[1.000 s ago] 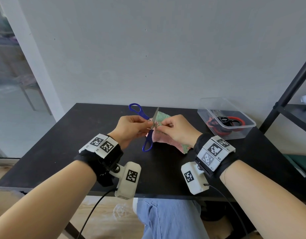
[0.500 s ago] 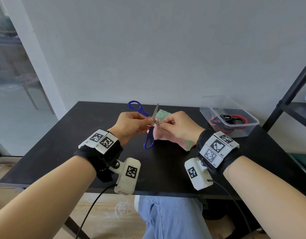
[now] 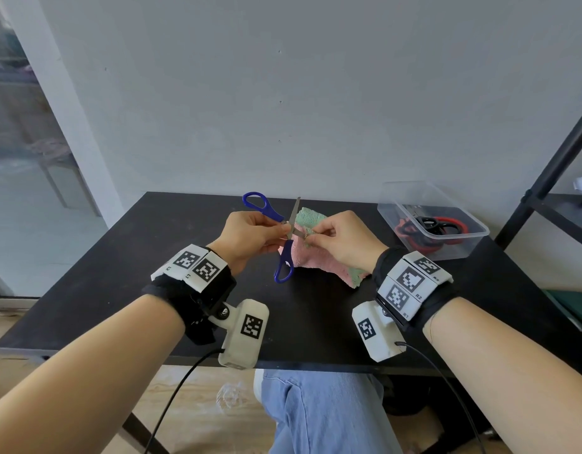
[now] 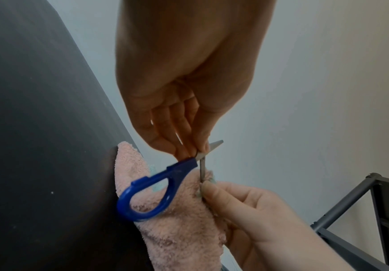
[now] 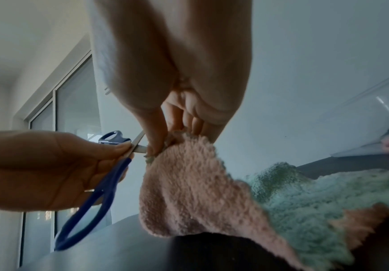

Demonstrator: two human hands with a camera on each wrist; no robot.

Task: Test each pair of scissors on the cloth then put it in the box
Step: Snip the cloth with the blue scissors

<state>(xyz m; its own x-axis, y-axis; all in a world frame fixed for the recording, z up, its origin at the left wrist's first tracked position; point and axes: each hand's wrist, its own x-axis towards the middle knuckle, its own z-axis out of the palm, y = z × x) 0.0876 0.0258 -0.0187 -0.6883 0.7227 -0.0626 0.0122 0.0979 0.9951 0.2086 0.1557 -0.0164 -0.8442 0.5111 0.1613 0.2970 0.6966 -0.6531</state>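
Blue-handled steel scissors (image 3: 284, 237), blades spread wide, pinched at the pivot by left hand (image 3: 248, 237) above the black table (image 3: 119, 273). Right hand (image 3: 343, 239) pinches soft, floppy pink-and-green terry cloth (image 3: 319, 257) against one blade. Scissors are probably light and rigid; safer to take them by the handle loops.

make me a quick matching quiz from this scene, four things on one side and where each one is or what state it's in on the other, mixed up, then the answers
1. blue scissors
2. cloth
3. clear box
4. red and black scissors

a. on the table's right side
b. pinched by the right hand
c. blades spread, gripped near the pivot by the left hand
d. lying inside the box

Pairs: 1-c, 2-b, 3-a, 4-d
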